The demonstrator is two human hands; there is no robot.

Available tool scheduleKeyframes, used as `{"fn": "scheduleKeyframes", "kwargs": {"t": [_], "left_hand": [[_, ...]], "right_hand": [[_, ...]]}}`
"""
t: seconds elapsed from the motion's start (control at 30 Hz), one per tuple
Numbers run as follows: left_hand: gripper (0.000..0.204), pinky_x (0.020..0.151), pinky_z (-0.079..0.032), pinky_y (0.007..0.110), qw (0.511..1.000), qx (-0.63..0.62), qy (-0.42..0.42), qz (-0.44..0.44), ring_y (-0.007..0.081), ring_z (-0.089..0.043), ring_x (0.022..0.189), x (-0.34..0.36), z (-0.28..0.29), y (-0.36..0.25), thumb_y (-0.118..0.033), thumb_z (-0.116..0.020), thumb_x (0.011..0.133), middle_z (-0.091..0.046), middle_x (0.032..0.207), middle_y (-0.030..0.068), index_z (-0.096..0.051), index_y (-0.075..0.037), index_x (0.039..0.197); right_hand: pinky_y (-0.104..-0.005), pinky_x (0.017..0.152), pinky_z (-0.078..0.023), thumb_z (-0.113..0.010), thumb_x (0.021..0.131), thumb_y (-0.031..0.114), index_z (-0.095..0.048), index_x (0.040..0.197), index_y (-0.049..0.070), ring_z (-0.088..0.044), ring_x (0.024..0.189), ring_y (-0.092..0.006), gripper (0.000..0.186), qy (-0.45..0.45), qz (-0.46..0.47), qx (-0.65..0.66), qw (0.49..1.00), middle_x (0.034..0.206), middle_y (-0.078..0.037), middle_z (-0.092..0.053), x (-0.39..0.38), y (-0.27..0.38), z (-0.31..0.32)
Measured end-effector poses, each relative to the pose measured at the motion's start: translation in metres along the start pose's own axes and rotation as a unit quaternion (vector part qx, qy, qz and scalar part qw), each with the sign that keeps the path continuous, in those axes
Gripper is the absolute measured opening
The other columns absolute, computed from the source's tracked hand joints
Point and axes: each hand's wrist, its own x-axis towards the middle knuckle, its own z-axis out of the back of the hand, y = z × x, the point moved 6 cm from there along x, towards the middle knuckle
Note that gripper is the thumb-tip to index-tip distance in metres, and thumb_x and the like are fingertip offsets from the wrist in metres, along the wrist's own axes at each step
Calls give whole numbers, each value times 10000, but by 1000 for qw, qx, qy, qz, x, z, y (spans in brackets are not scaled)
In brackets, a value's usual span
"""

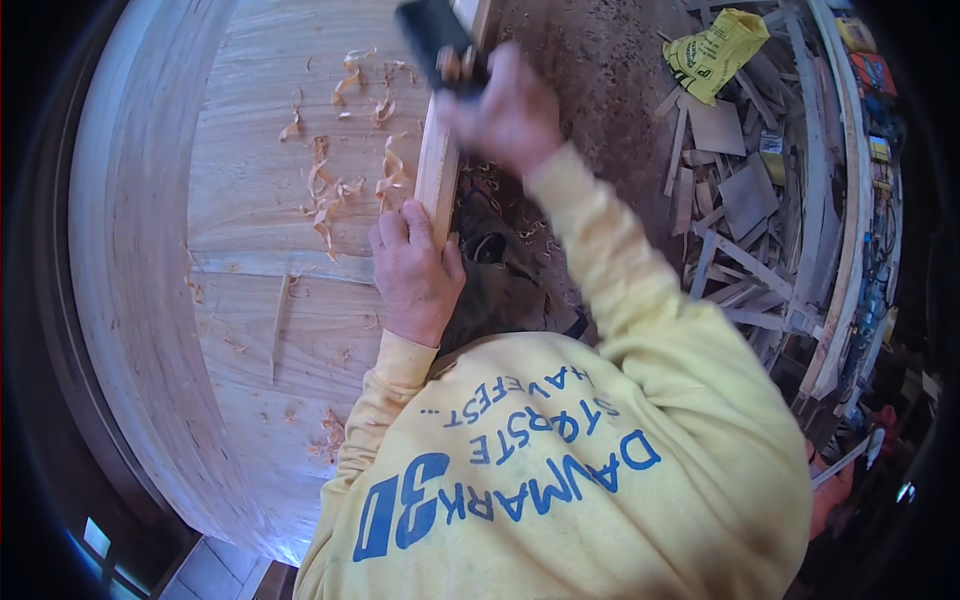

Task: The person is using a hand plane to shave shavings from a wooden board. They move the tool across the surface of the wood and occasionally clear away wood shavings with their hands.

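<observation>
My right hand (515, 115), slightly blurred, is closed on a dark hand plane (432, 38) at the top. The plane sits at the far part of a pale wooden strip (438, 168), with curled wood caught in its middle. Lower down the same strip, my left hand (415, 270) grips the near end, fingers over the top and thumb along the outer side. The strip runs along the right edge of a broad wooden surface (250, 75). Whether the two are joined, I cannot tell. Curled wood shavings (325, 200) lie left of the strip.
A thin wooden stick (279, 325) lies on the surface, left of my left forearm. Shavings dot the brown floor (600, 90) to the right. Beyond are piled wood offcuts (745, 200) with a yellow bag (715, 52) on top, and a cluttered long shelf (865, 220).
</observation>
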Motion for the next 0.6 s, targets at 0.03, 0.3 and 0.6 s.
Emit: {"fn": "scheduleKeyframes", "kwargs": {"t": [0.03,0.3,0.6], "left_hand": [[680,871,-492,514,1000,0,0,8,424,-550,1022,-4,0,7,-102,-827,785,-544,1113,224,-535,79,1373],[582,856,-482,533,999,-16,-21,-24,441,-552,999,7,-1,-9,-71,-804,794,-533,1064,225,-560,35,1312],[682,873,-489,523,1000,-9,-13,-11,433,-553,1017,-1,2,4,-94,-816,787,-551,1103,229,-530,102,1374]], "right_hand": [[-519,859,-625,-875,760,476,-532,1129,11,-742,1014,-454,686,86,-41,24,995,1049,-244,-680,-42,22,7],[-516,805,-616,-860,761,513,-602,1121,-45,-760,918,-457,712,32,-180,-20,983,958,-286,-749,108,-65,4],[-554,692,-621,-876,755,553,-524,1103,18,-737,820,-460,730,126,-33,45,990,974,-214,-642,-95,47,22]]}}
